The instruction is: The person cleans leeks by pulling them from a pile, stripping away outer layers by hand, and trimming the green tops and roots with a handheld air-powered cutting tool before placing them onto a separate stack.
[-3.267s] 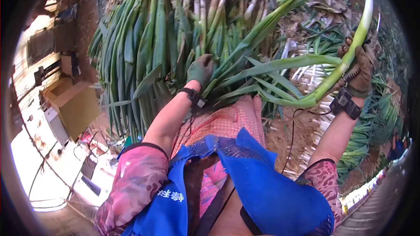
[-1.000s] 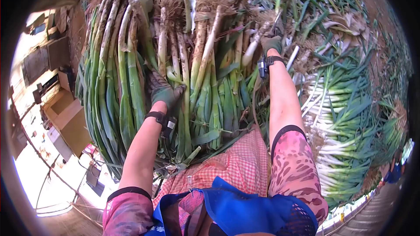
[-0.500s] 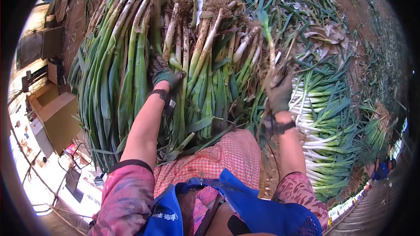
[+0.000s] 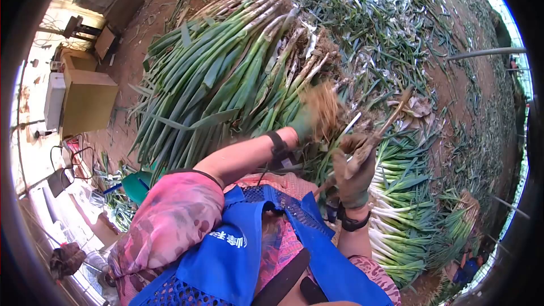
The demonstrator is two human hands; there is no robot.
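A big heap of unpeeled green onions (image 4: 226, 62), roots toward the top, lies in front of me. My left hand (image 4: 306, 122), gloved and smeared by motion, is at the heap's right edge beside a blurred brown root tuft (image 4: 323, 107); its fingers are hidden. Just right of it, my gloved right hand (image 4: 354, 170) has its fingers wrapped round a thin brown stick-like piece (image 4: 395, 112) that points up and right. A pale stalk (image 4: 350, 123) stands out by its fingers. Cleaned white-stemmed onions (image 4: 396, 192) lie in a row on the right.
Loose leaves and trimmings (image 4: 374, 28) cover the ground beyond. A cardboard box (image 4: 89, 102) stands at the left, and a green object (image 4: 136, 186) lies near my left sleeve. A small onion bundle (image 4: 459, 215) and part of another person (image 4: 466, 271) are at the lower right.
My left hand has moved right, from the middle of the heap to its right edge near my right hand. The green-topped stalk by my right hand no longer shows there. The view has turned and shifted.
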